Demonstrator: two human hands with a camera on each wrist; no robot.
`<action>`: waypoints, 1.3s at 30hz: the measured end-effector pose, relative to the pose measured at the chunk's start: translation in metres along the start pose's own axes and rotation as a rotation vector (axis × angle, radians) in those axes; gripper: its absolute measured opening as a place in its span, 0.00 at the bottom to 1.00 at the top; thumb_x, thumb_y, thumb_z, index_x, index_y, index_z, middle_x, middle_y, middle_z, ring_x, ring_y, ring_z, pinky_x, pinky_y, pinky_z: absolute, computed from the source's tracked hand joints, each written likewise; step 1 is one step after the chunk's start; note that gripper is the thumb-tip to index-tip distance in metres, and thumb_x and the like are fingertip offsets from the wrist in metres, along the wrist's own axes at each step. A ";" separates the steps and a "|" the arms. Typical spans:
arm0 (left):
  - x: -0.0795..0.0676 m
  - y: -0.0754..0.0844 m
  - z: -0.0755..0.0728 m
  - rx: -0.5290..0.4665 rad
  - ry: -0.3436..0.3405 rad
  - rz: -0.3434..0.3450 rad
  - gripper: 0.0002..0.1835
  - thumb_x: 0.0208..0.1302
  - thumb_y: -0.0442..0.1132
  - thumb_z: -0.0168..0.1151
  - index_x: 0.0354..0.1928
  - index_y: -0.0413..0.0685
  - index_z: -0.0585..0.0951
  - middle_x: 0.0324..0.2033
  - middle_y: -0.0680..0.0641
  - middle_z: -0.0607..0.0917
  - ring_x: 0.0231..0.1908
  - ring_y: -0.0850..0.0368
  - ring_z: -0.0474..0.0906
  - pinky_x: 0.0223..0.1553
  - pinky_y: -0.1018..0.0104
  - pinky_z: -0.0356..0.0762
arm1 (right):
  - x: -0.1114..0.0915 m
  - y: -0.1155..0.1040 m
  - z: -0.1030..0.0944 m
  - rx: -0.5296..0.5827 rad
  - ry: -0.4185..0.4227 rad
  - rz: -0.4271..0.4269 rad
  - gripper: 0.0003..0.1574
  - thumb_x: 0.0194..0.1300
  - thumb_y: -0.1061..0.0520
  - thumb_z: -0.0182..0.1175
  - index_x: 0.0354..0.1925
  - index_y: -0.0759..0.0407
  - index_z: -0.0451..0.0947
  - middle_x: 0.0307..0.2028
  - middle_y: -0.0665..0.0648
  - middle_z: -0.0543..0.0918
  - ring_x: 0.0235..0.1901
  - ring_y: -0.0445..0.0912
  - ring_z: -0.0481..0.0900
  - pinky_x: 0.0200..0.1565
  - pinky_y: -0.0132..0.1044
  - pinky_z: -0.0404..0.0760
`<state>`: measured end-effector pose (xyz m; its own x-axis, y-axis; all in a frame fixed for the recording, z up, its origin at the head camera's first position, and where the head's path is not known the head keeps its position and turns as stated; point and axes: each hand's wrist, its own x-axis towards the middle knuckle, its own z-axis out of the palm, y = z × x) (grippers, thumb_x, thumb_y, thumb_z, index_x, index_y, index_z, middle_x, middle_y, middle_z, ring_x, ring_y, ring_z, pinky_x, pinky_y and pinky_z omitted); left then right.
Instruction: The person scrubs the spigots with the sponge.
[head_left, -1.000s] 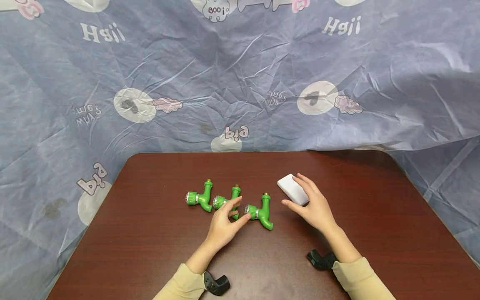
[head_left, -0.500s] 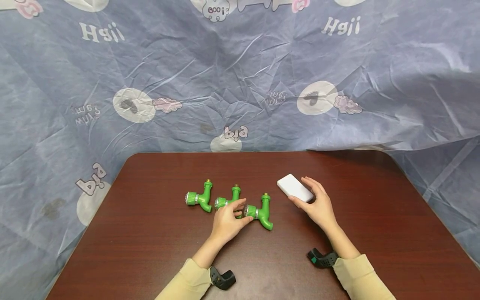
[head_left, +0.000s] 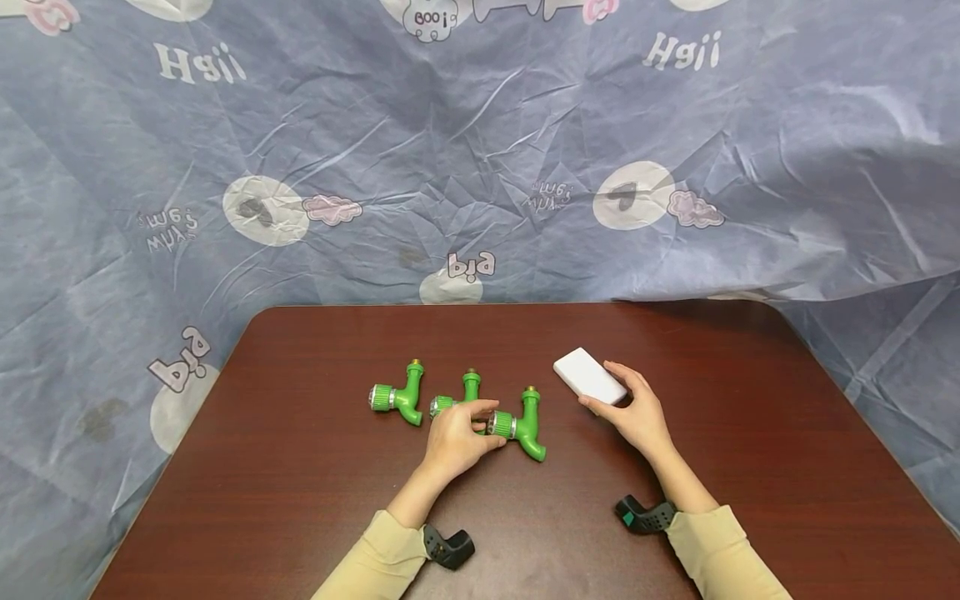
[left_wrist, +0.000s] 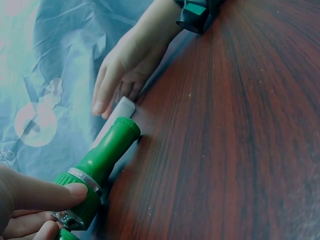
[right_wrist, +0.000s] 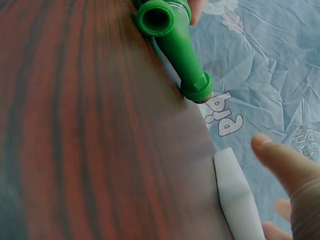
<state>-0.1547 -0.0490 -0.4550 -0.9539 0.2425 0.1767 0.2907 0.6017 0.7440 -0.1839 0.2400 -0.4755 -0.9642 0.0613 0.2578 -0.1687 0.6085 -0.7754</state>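
Note:
Three green plastic taps with ribbed knobs lie in a row on the table in the head view: a left tap (head_left: 409, 397), a middle tap (head_left: 471, 385) partly behind my left hand, and a right tap (head_left: 529, 421). My left hand (head_left: 454, 437) pinches the right tap's knob; in the left wrist view the thumb (left_wrist: 75, 192) presses on the ribbed part. A flat white rectangular block (head_left: 587, 375) lies to the right of the taps. Around its near right end hovers my right hand (head_left: 639, 415), fingers spread. The right wrist view has its thumb (right_wrist: 280, 157) apart from the block.
The dark red-brown wooden table (head_left: 315, 500) carries all these things. Behind it hangs a crumpled blue-grey printed cloth (head_left: 420, 167). Each wrist wears a black camera mount, one at the left wrist (head_left: 448, 547) and one at the right (head_left: 643, 515).
My left hand has shifted slightly right and its fingers have drawn in on the right tap's knob. My right hand has moved a little right, uncovering more of the block. Taps and block look unmoved.

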 end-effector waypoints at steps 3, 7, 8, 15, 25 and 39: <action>0.000 0.000 0.000 0.014 -0.005 0.003 0.29 0.41 0.41 0.77 0.50 0.47 0.82 0.39 0.50 0.86 0.34 0.59 0.84 0.35 0.69 0.79 | 0.000 0.001 0.000 -0.020 -0.026 0.026 0.49 0.46 0.46 0.75 0.63 0.59 0.67 0.60 0.64 0.68 0.57 0.57 0.67 0.54 0.52 0.67; 0.001 -0.001 0.000 0.046 -0.018 0.024 0.29 0.41 0.42 0.77 0.50 0.47 0.82 0.40 0.51 0.86 0.34 0.59 0.84 0.35 0.71 0.78 | 0.001 0.003 0.001 -0.041 -0.047 0.031 0.51 0.45 0.45 0.75 0.64 0.59 0.66 0.60 0.64 0.68 0.57 0.58 0.67 0.53 0.52 0.66; 0.001 -0.001 -0.001 0.057 -0.021 0.031 0.29 0.41 0.42 0.77 0.50 0.47 0.82 0.40 0.50 0.85 0.34 0.59 0.84 0.35 0.71 0.78 | 0.001 0.004 0.001 -0.047 -0.050 0.030 0.52 0.45 0.45 0.75 0.64 0.59 0.66 0.60 0.64 0.68 0.57 0.58 0.67 0.54 0.52 0.66; 0.000 0.001 -0.002 0.120 -0.027 0.070 0.27 0.42 0.41 0.76 0.49 0.47 0.83 0.43 0.48 0.85 0.33 0.61 0.83 0.34 0.69 0.78 | 0.001 0.007 0.000 -0.096 -0.061 0.049 0.52 0.45 0.47 0.75 0.64 0.61 0.64 0.60 0.66 0.68 0.57 0.59 0.67 0.54 0.53 0.66; -0.002 -0.006 0.002 0.103 0.001 0.173 0.24 0.42 0.43 0.76 0.46 0.48 0.84 0.41 0.51 0.84 0.23 0.71 0.76 0.28 0.73 0.73 | -0.001 -0.002 -0.004 -0.243 -0.036 0.101 0.53 0.46 0.44 0.74 0.63 0.66 0.64 0.57 0.70 0.71 0.53 0.62 0.66 0.50 0.55 0.66; 0.001 -0.006 -0.011 -0.386 -0.008 0.195 0.22 0.47 0.31 0.74 0.48 0.41 0.81 0.45 0.44 0.80 0.38 0.51 0.83 0.39 0.64 0.82 | 0.000 -0.025 -0.019 -0.162 -0.082 0.081 0.46 0.51 0.46 0.70 0.64 0.60 0.66 0.57 0.65 0.73 0.48 0.57 0.73 0.44 0.48 0.71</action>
<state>-0.1585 -0.0606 -0.4515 -0.8830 0.3298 0.3340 0.4150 0.2157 0.8839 -0.1756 0.2400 -0.4451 -0.9879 0.0542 0.1453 -0.0613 0.7238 -0.6872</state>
